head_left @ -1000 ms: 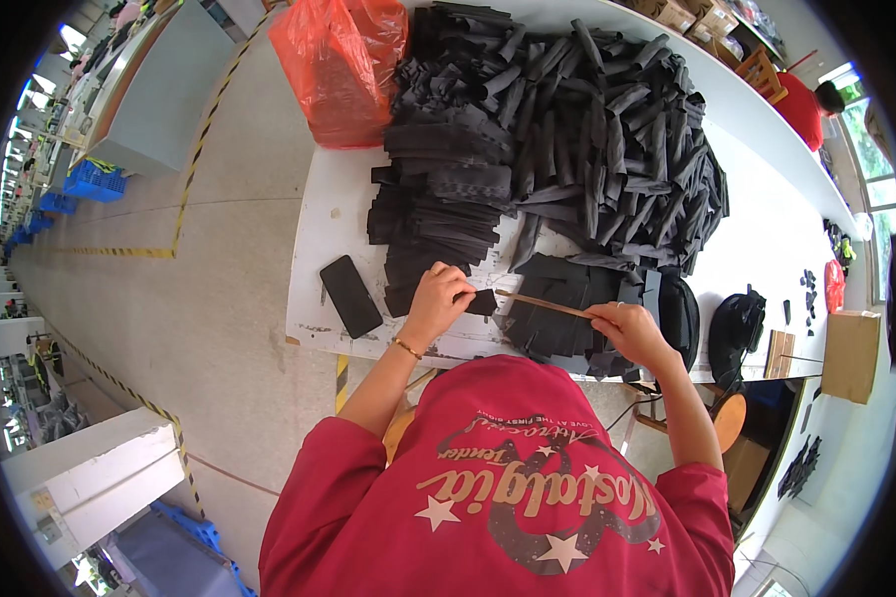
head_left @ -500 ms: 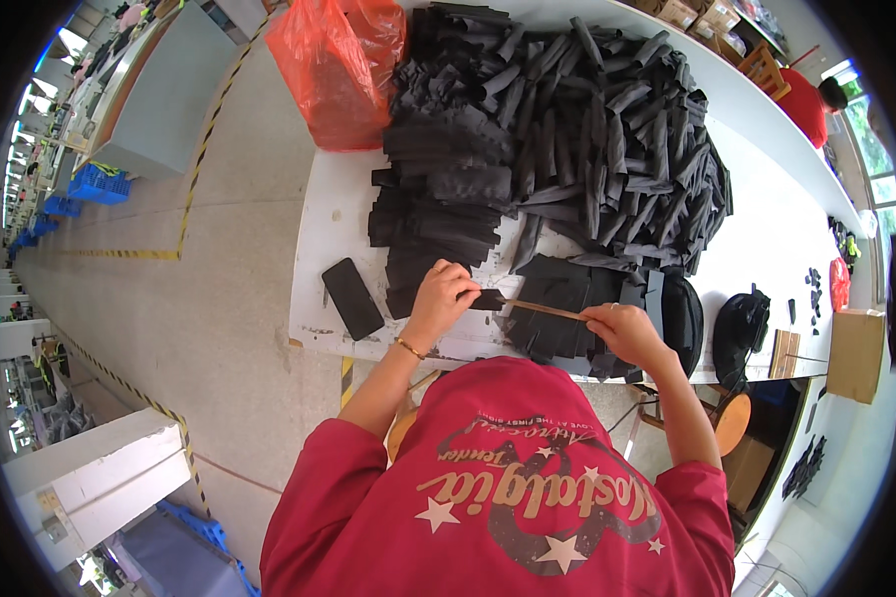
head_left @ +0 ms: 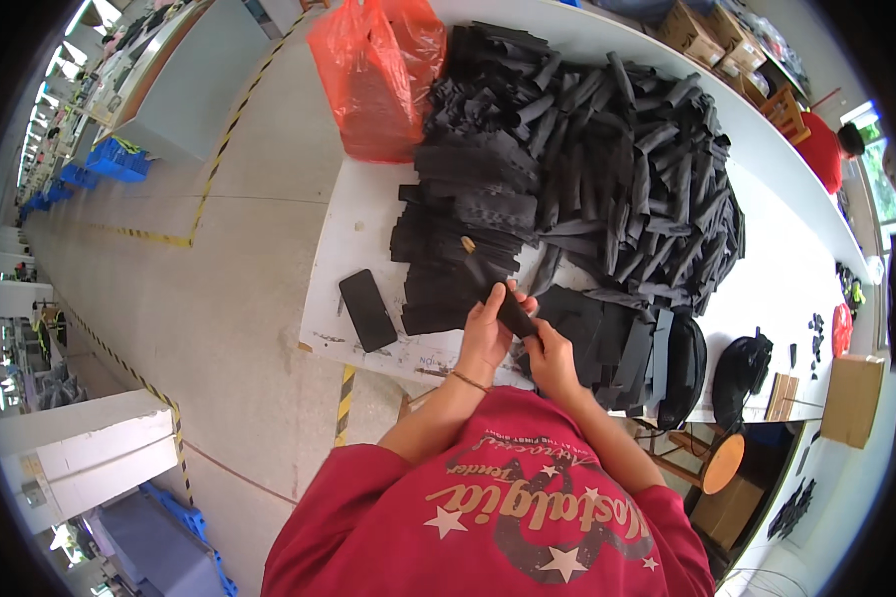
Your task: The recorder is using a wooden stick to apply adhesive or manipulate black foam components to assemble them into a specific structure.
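Observation:
Both my hands are close together over the near edge of the table, closed on one narrow black fabric strip. My left hand (head_left: 488, 326) grips the black fabric strip (head_left: 516, 316) around its middle. My right hand (head_left: 552, 356) pinches its lower right end. A tan tip (head_left: 468, 243) shows beyond the strip's far left end; the rest of the thin stick is hidden. Just beyond my hands lie rows of flat black strips (head_left: 458, 234), and a big heap of curled black strips (head_left: 637, 169) rises to the right. Flat black pieces (head_left: 577, 323) lie beside my right hand.
A black phone (head_left: 368, 310) lies at the table's left. An orange-red plastic bag (head_left: 383, 90) stands at the far left corner. Right of the pieces are shiny black pouches (head_left: 683, 368), a second black bundle (head_left: 741, 373) and a cardboard box (head_left: 852, 400). A stool (head_left: 722, 464) stands below.
My hands have come together from apart. The thin tan stick stretched between them is now mostly hidden, only a tip showing past the black strip. The view has shifted slightly.

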`<control>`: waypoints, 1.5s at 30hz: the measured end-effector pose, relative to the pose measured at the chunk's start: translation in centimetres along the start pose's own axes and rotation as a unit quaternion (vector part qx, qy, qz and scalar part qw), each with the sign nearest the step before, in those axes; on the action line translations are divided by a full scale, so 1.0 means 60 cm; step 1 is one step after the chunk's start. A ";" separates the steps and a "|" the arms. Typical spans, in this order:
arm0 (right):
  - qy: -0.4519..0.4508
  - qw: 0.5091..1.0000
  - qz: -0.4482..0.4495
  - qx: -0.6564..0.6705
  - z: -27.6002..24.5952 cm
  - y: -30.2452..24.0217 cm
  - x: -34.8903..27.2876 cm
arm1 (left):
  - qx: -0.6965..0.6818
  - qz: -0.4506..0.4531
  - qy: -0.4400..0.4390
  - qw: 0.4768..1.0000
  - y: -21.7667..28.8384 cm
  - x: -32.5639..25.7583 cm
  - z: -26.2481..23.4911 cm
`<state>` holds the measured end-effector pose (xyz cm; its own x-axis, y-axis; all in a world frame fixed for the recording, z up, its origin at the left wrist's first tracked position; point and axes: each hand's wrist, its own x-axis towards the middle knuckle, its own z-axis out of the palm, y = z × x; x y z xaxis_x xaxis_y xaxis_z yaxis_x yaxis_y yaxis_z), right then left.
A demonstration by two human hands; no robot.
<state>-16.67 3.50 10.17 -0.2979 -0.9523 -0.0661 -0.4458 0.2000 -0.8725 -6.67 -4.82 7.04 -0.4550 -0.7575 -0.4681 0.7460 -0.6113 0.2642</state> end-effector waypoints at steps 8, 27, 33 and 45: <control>0.049 0.997 -0.021 -0.049 0.032 0.012 -0.034 | 0.053 0.076 0.113 0.989 0.017 0.028 0.025; 0.117 0.991 0.003 0.056 -0.034 -0.024 0.013 | -0.013 -0.005 0.159 0.987 -0.016 0.077 0.018; 0.083 0.988 0.061 0.113 -0.058 -0.005 0.045 | 0.523 0.358 -0.235 0.737 -0.023 0.032 0.032; 0.459 0.884 0.080 0.052 -0.282 -0.050 0.236 | 0.614 0.024 -0.294 0.732 -0.008 -0.057 -0.024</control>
<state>-33.83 -6.67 20.01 -0.9297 -0.3174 0.1866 -0.2711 0.2470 -0.9303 -4.79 -1.61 7.32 -0.8423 -0.5322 -0.0855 -0.0682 -0.0522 0.9963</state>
